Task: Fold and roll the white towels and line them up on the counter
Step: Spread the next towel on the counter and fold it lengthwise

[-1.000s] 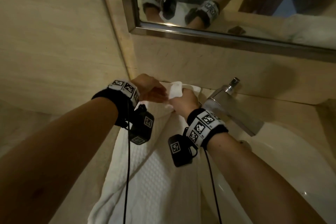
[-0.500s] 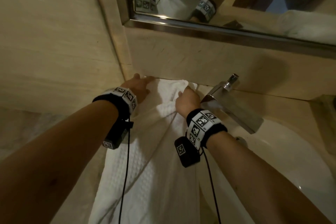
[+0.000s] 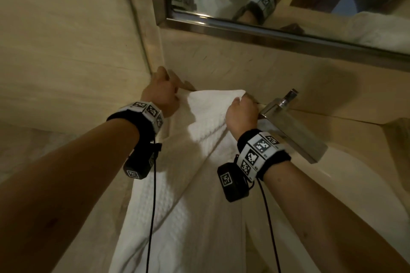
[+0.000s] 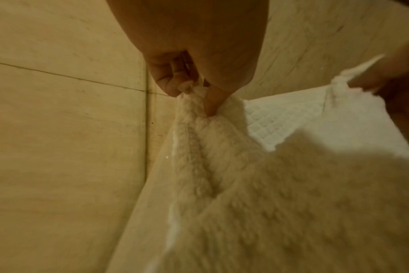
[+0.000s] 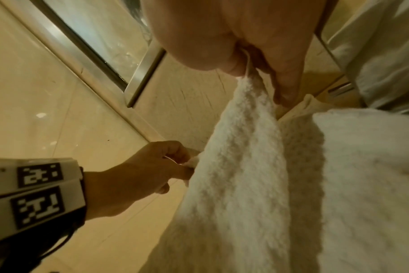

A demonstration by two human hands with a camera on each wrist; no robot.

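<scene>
The long white cloth towel (image 3: 177, 217) I am handling shows two finishes: a waffle-weave grid on its lit upper face (image 4: 280, 120) and a fluffy looped terry pile on its underside (image 5: 234, 166). The beige stone tabletop (image 3: 106, 217) beneath it looks polished, catching soft highlights. The beige stone wall panels (image 3: 66, 40) are smooth, faintly veined, semi-gloss. The mirror's brushed silver metal frame (image 3: 277, 33) is satin, while the angular chrome tap (image 3: 292, 131) is glossy. My black wristbands (image 3: 133, 122) look like matt fabric; their white printed marker plates (image 3: 259, 150) look like smooth plastic.
</scene>
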